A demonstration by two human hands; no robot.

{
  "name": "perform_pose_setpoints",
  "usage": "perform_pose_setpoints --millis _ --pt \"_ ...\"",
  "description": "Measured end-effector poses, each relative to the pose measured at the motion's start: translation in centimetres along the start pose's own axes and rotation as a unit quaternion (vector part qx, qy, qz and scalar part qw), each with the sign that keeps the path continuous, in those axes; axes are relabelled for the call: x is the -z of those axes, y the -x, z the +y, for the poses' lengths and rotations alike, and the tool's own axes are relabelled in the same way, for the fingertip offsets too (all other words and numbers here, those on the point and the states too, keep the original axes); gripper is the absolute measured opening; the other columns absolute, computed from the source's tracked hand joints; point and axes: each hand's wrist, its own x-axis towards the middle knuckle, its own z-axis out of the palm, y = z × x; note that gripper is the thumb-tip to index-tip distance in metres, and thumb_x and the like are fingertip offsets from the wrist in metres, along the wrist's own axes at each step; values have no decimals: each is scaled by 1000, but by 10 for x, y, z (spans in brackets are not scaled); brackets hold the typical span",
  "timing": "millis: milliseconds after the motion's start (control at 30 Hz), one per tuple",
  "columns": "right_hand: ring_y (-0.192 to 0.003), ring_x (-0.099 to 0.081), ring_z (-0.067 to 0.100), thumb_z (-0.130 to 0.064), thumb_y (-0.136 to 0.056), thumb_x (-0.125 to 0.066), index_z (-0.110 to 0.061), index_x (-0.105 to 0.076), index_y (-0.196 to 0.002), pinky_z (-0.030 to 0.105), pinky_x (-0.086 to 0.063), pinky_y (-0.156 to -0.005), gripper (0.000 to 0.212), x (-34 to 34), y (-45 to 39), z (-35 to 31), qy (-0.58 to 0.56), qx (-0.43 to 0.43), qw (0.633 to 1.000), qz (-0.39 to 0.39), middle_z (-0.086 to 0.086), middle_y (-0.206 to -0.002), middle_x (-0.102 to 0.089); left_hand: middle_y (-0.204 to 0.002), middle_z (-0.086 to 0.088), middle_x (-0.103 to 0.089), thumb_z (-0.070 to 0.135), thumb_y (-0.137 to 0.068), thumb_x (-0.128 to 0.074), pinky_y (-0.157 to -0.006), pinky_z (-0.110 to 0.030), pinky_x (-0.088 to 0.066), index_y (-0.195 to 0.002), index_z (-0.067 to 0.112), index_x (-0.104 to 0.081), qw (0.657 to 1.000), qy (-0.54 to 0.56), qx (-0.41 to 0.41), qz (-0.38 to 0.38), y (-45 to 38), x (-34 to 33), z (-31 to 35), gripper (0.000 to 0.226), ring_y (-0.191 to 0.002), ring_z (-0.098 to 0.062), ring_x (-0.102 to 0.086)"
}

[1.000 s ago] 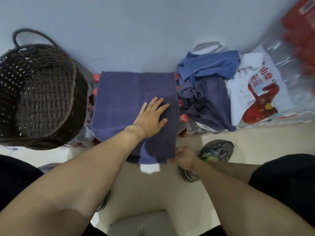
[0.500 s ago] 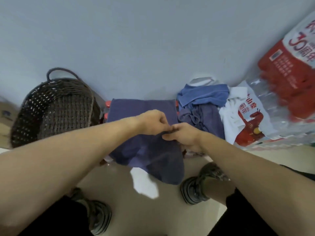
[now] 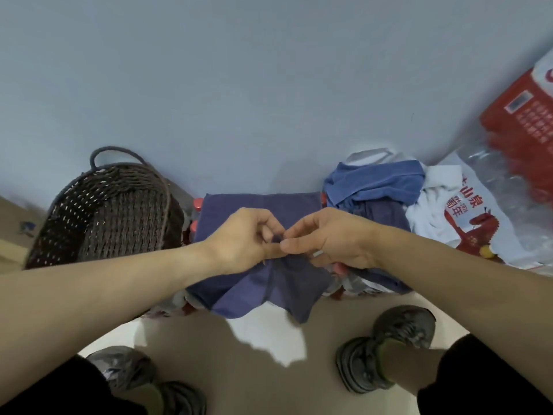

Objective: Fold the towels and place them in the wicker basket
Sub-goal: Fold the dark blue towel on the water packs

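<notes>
Navy-blue terry towel, lying just right of the dark woven wicker basket, is pinched at one raised edge by both the left hand and the right hand, fingertips meeting, its near corners drooping below.

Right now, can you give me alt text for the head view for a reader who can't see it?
Both hands, left hand and right hand, pinch a lifted edge of a dark blue towel. A wicker basket stands to its left, a pile of unfolded towels to its right.
</notes>
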Motion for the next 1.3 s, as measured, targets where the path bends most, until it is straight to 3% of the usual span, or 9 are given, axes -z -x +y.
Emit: perform_pose_setpoints --millis 133,367,467,633,733,867,1000,1133,1300 --pt "-66 -69 14 -15 -78 -82 -12 -70 -93 26 -55 -57 19 5 -5 -3 187 49 980 -42 0 -80 -74 -68 -2 -67 5 -79 -78 -60 -24 -54 -86 10 -69 998 52 -7 32 1 5 -1 12 -62 -14 -64" --pt "-88 -67 30 -20 -83 -70 -11 -67 -104 38 -58 -77 24 10 -9 -4 544 -57 834 -74 11 -97 -70 -68 0 -57 -4 -87 -66 -50 -21 -48 -85 10 -63 986 126 23 111 -7 13 6 15 -57 -13 -54" --pt "-83 -71 33 -20 -84 -69 -12 -67 -103 46 -61 -78 21 19 -5 -14 507 -74 857 -46 13 -95 -72 -76 -4 -56 0 -88 -67 -61 -29 -51 -94 10 -59 984 116 36 131 -11 16 7 14 -65 -18 -55" --pt "-65 -74 27 -16 -81 -79 -8 -69 -87 40 -62 -62 14 18 6 -24 288 7 955 65 10 -75 -75 -101 5 -57 35 -80 -69 -83 -25 -44 -104 23 -54 957 -272 -41 87 11 26 17 31 -91 -11 -56" --pt "-61 -72 20 -21 -81 -80 -8 -69 -79 28 -57 -51 18 10 11 -28 162 46 980 102 9 -69 -73 -89 12 -63 52 -75 -72 -73 -16 -44 -93 31 -58 978 -203 -55 0 33 15 30 31 -87 -4 -59" --pt "-66 -73 18 -21 -92 -68 -7 -67 -86 27 -56 -56 15 -3 17 -33 -87 34 995 27 10 -76 -74 -93 9 -67 63 -63 -76 -79 -27 -52 -101 29 -56 999 -32 -19 31 43 3 42 54 -91 -8 -64" --pt "-85 -73 22 -8 -94 -61 -6 -69 -102 31 -60 -68 12 -9 20 -39 -211 33 976 -36 12 -98 -75 -84 -4 -66 28 -67 -88 -70 -36 -56 -95 18 -56 992 20 -41 115 36 5 42 44 -74 -22 -65" --pt "-70 -73 18 -5 -82 -75 0 -66 -102 26 -59 -62 22 -14 21 -39 -194 92 975 59 8 -80 -75 -72 -9 -62 18 -75 -83 -67 -36 -55 -90 18 -62 994 20 -48 98 27 15 40 25 -64 -30 -60" --pt "-60 -63 9 -29 -76 -83 -13 -68 -94 25 -56 -61 29 -4 21 -48 -11 210 959 189 2 -78 -70 -71 -2 -70 30 -83 -69 -70 -32 -52 -85 14 -72 995 69 -34 63 24 30 44 17 -65 -11 -60"
